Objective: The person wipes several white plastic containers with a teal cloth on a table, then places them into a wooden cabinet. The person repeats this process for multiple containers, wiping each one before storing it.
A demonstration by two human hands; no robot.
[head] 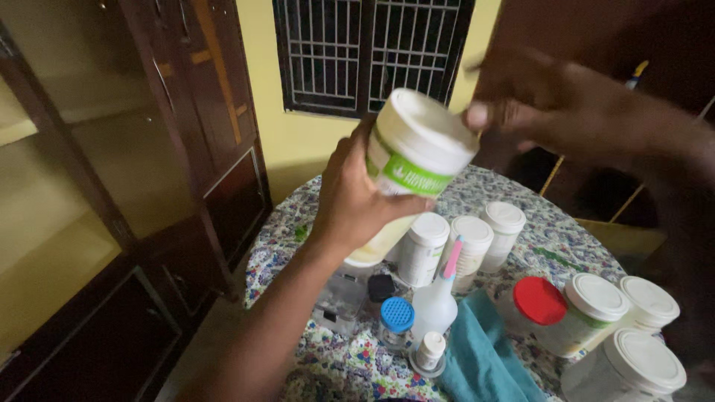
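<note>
- The left hand point(356, 197) is wrapped around a large white canister point(406, 160) with a green label band, fingers closed on its side, holding it tilted up in the air above the far edge of the table point(335, 365).
- The canister's white lid is on and faces up and towards the right.
- The right hand point(555, 104) is raised just beside the lid; its fingertips point(477, 115) touch or nearly touch the lid's rim. The hand is blurred, so I cannot tell whether it grips the lid or is merely loosely curled there.
- The table is round and covered with a flowered cloth.
- Under the raised canister, towards the far side of the table, three smaller white-lidded tubs point(462, 242) stand in a row, touching one another.
- In front of them stands a clear squeeze bottle with a pink nozzle point(439, 294), and just beside it a small jar with a blue lid point(396, 320) and a little white-capped bottle point(430, 350).
- A teal cloth point(484, 353) lies at the near edge of the table.
- Near the right edge are a red-lidded jar point(538, 301) and three more big white-lidded canisters point(622, 327), close together.
- A dark wooden cabinet point(149, 186) stands at the left, and a barred window point(365, 52) is behind the table.
</note>
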